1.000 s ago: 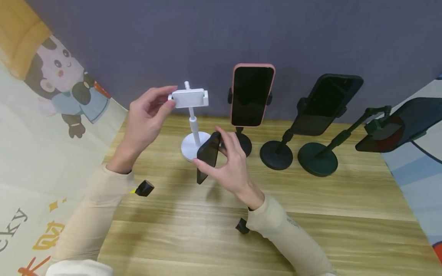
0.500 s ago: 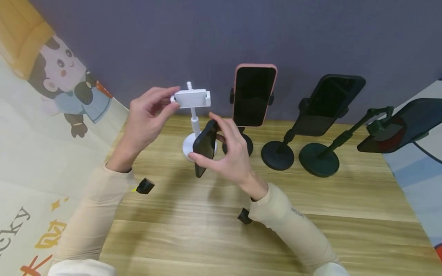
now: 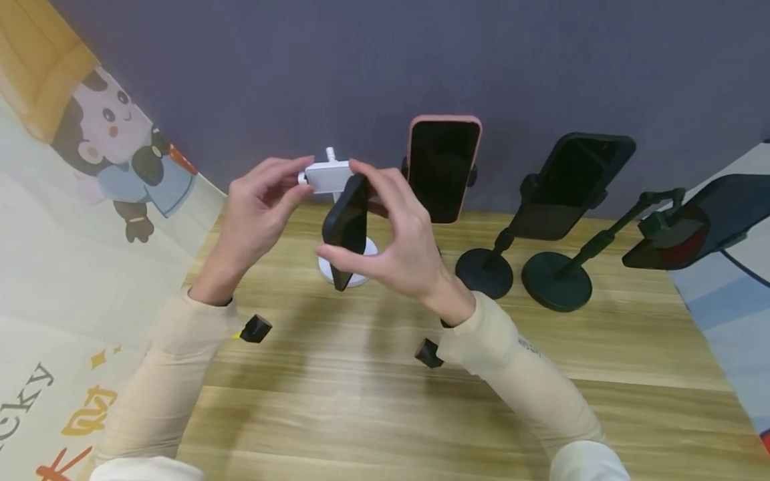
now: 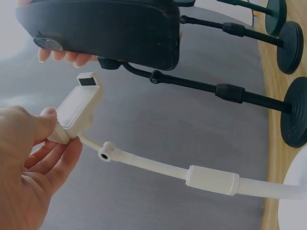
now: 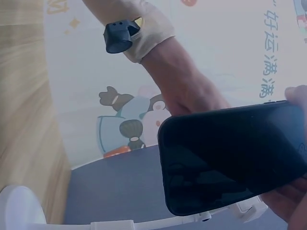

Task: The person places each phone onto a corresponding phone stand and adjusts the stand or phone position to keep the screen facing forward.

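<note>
My left hand [image 3: 255,214] pinches the left end of the white clamp [image 4: 76,108] on top of a white phone stand [image 4: 211,179]. Nothing sits in that clamp. A black smartphone [image 5: 235,155] is in my right hand [image 3: 406,240], gripped along its edges between thumb and fingers, its screen toward the right wrist camera. In the head view the phone is tilted in front of the clamp's right part and hides some of the stand's pole. From the left wrist view, the phone's dark back [image 4: 110,33] hangs just above the clamp.
Beside the white stand, a pink-edged phone [image 3: 444,170] stands upright in a black stand. Further right are a black phone [image 3: 571,187] on a black stand and another phone [image 3: 710,217] on a dark green stand. A grey-blue panel [image 3: 271,73] rises behind the wooden table [image 3: 337,414].
My right hand has carried the black smartphone up and slightly left, toward the white clamp. The left hand keeps its pinch on the clamp's end.
</note>
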The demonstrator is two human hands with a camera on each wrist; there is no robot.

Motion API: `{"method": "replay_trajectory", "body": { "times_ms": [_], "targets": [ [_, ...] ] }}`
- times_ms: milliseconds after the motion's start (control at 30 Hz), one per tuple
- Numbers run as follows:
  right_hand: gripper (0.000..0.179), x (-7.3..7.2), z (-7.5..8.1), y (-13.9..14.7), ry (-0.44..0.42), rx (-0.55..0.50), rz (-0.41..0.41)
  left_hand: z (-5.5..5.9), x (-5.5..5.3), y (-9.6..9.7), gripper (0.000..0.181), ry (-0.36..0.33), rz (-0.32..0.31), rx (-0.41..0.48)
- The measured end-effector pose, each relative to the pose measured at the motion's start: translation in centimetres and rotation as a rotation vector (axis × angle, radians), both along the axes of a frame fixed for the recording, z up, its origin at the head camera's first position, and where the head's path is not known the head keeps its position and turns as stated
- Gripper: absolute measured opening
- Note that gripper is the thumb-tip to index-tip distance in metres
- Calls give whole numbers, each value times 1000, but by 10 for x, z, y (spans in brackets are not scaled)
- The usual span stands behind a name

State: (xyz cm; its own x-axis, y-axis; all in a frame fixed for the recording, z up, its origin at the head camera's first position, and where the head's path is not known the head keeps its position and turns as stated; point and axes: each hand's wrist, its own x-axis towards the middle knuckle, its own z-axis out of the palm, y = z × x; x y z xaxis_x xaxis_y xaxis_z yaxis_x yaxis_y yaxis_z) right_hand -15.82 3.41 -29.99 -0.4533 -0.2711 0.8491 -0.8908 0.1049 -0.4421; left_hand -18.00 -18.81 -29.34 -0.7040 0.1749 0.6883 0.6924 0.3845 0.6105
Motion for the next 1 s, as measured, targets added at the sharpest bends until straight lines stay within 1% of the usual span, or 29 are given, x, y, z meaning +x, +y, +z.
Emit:
{"method": "replay_trajectory", "body": {
  "times_ms": [133, 267, 433, 600, 767, 933, 1000],
  "targets": [
    [90, -5, 5, -3, 31, 3, 1, -1, 0, 0, 36, 8, 8, 12],
    [91, -11, 8, -6, 59, 8, -16, -3, 0, -1, 36, 15, 15, 22],
    [89, -17, 14, -11, 50, -9, -26, -4, 0, -1, 35, 26, 17, 11],
    [87, -24, 21, -14, 51, -31, -45, -4, 0, -1, 34, 20, 13, 11],
    [86, -28, 22, -17, 63, -28, -107, -3, 0, -1, 33, 21, 6, -4],
    [88, -28, 21, -22, 64, -34, -164, -3, -1, 0, 32, 36, 13, -18],
    [88, -28, 20, -25, 75, -36, -189, -3, -2, 0, 30, 41, 4, -20]
  ]
}}
